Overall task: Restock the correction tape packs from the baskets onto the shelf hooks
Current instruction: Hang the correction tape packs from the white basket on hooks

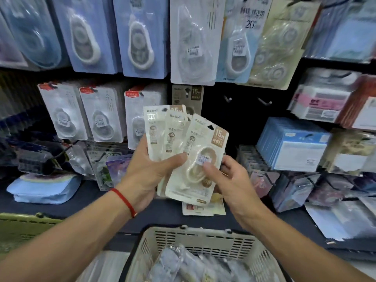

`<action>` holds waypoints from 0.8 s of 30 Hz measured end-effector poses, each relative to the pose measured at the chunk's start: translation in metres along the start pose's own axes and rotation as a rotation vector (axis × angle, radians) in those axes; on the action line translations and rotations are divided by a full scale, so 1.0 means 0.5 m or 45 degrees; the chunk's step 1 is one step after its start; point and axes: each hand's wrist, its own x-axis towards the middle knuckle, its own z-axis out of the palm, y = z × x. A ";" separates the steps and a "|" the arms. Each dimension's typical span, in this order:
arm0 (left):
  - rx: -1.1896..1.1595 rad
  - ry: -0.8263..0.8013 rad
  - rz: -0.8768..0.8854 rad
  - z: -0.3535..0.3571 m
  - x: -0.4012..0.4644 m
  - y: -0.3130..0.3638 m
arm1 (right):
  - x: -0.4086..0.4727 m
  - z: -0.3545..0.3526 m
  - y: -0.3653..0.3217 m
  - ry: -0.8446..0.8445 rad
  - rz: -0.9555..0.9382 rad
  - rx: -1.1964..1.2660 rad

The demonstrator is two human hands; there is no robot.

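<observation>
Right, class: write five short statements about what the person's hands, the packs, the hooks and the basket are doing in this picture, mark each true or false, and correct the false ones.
1. The left hand holds a fanned bunch of beige correction tape packs. True.
2. The right hand hangs idle, touching nothing. False: its thumb and fingers pinch the front pack.
3. Two bare hooks show on the dark panel right of the packs. True.
4. The beige basket below the hands holds nothing. False: wrapped bluish packs lie in it.
5. The left wrist wears a blue watch. False: it wears a red string bracelet.
</observation>
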 end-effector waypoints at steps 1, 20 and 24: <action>-0.022 -0.031 0.008 0.000 0.006 0.004 | 0.004 0.003 -0.006 0.012 -0.030 0.028; 0.403 0.469 0.662 -0.111 0.002 0.073 | 0.155 0.091 -0.074 0.211 -0.356 -0.265; 0.395 0.490 0.638 -0.120 0.003 0.074 | 0.163 0.096 -0.064 0.345 -0.319 -0.327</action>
